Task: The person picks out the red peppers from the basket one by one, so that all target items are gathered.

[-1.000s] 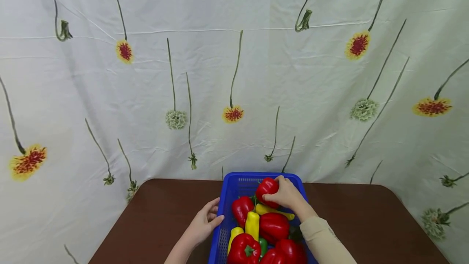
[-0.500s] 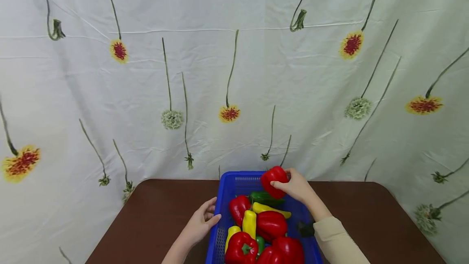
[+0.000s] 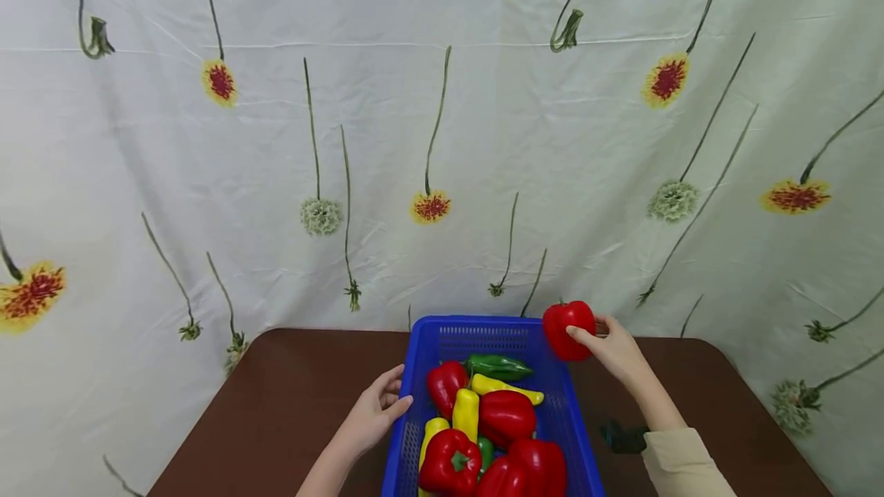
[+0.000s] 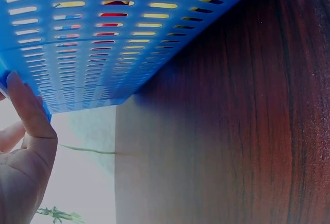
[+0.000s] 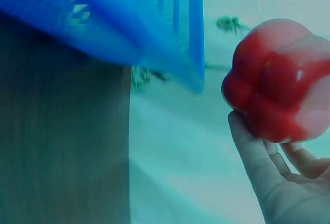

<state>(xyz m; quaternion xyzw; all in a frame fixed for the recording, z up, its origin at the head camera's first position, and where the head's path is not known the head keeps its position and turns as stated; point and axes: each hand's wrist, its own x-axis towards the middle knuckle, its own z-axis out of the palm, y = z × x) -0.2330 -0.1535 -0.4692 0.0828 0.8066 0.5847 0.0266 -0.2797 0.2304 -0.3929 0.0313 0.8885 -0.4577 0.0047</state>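
Observation:
My right hand grips a red bell pepper over the basket's far right corner. In the right wrist view, the fingers support the pepper from below, beyond the blue wall. My left hand pinches the left rim of the blue plastic basket, thumb over the edge. The left wrist view shows a fingertip at the slotted basket wall. Inside lie several red bell peppers, yellow peppers, a long dark green pepper and a partly hidden green one.
The basket stands on a dark brown table with rounded far corners. Directly behind rises a pale curtain printed with flowers. A dark object sits by the right wrist.
My right hand has lifted the red bell pepper and carried it rightward to the basket's far corner, uncovering the long green pepper. My left hand has stayed at the rim.

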